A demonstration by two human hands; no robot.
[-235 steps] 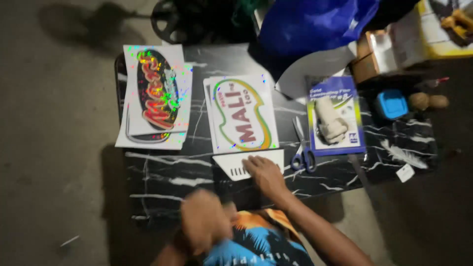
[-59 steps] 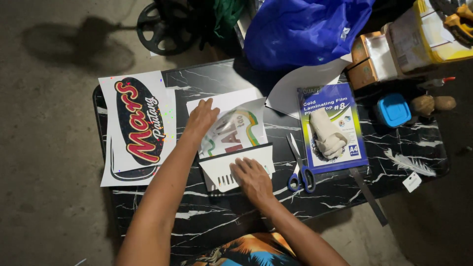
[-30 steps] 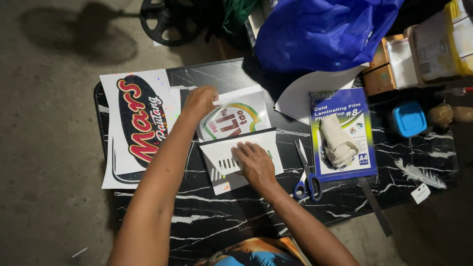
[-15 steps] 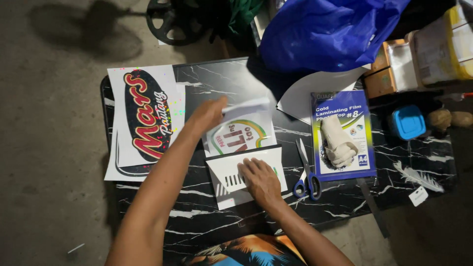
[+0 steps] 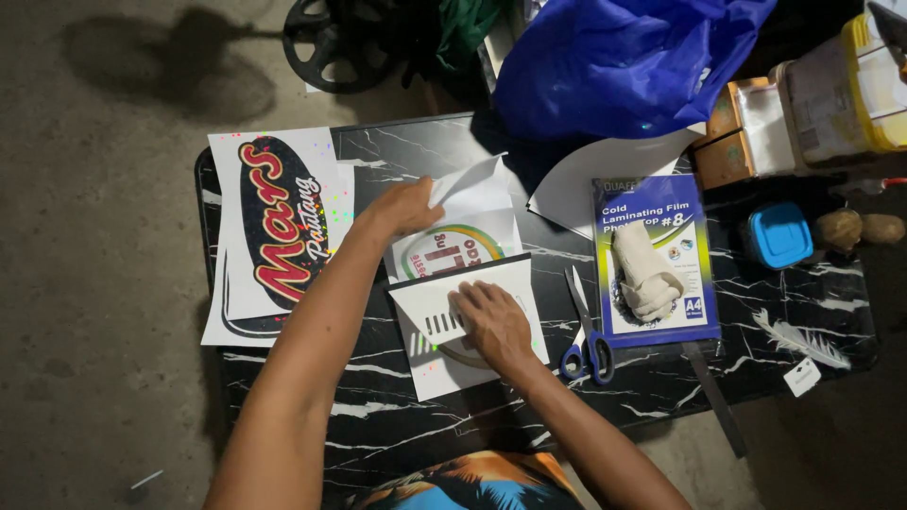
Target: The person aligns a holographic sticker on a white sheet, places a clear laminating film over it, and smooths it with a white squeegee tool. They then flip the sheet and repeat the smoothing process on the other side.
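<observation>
Peeling and pressing film over a printed sheet on the black marble-look table (image 5: 283,397).

Nearest you, your right hand (image 5: 491,324) lies flat, fingers together, pressing a white card (image 5: 444,326) on the printed sheet (image 5: 453,250); beyond, your left hand (image 5: 404,206) pinches the lifted white backing (image 5: 472,189). Pull unevenly and the film may crease or trap bubbles; the scissors (image 5: 586,326) lie just beside.

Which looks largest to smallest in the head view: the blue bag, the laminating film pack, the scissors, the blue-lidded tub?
1. Blue bag
2. Laminating film pack
3. Scissors and blue-lidded tub: the scissors are longer, the tub wider, too alike to rank.
</observation>
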